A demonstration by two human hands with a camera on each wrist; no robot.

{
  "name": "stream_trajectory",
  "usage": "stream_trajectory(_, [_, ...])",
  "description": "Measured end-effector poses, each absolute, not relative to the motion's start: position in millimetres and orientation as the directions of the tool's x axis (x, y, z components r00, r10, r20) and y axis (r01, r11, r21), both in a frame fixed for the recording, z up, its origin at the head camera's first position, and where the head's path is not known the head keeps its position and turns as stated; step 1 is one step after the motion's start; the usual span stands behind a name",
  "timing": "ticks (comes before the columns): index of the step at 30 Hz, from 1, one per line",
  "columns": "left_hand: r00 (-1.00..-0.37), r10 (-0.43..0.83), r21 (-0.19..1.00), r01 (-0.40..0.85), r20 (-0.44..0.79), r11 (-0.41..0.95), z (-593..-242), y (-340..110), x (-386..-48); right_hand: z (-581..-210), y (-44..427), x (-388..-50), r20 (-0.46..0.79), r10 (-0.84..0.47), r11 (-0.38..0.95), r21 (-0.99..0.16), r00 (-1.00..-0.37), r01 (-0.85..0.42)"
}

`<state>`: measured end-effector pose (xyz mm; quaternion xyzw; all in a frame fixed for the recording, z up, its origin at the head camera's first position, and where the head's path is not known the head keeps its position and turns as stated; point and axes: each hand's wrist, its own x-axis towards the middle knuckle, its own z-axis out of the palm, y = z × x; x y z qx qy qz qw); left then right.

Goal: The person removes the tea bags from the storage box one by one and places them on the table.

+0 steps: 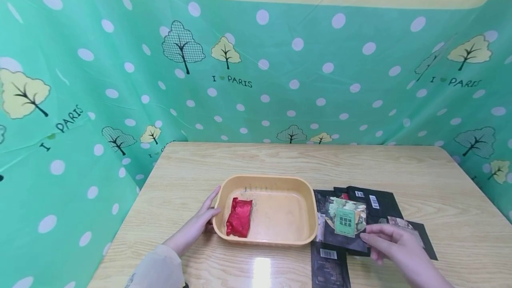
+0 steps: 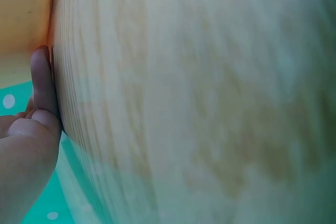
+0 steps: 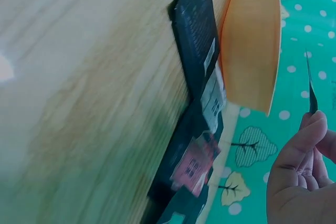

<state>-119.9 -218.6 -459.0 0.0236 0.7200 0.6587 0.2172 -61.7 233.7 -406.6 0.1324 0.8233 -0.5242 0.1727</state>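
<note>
My right hand point(image 1: 394, 241) pinches a flat black tea sachet point(image 1: 346, 221) with a green label by its right edge, between thumb and fingers. In the right wrist view the sachet point(image 3: 312, 95) shows edge-on, raised off the table. Below it lie several other black sachets point(image 1: 384, 201), overlapping, some with white barcodes. My left hand point(image 1: 206, 214) rests against the left wall of a tan plastic basin point(image 1: 274, 241), its fingers extended along the outside. A crinkled red foil packet point(image 1: 240, 217) lies at the left inside the basin.
The basin stands on a light wood-grain table point(image 1: 200, 159), directly left of the sachets. A green polka-dot cloth point(image 1: 276, 74) with trees hangs behind and to the sides. One black sachet point(image 1: 330, 266) reaches toward the near edge.
</note>
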Motion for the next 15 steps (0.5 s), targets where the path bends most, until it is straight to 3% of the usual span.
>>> stream_trajectory(9, [-0.908, 0.312, 0.959, -0.251, -0.28, 0.131, -460, -219, -121, -417, 256, -57, -0.514, 0.019, 0.467, -0.754, -0.858, 0.462])
stream_trajectory(15, [-0.908, 0.313, 0.96, -0.25, -0.278, 0.128, -461, -219, -121, -430, 273, -53, -0.593, -0.078, 0.451, -0.738, -0.801, 0.503])
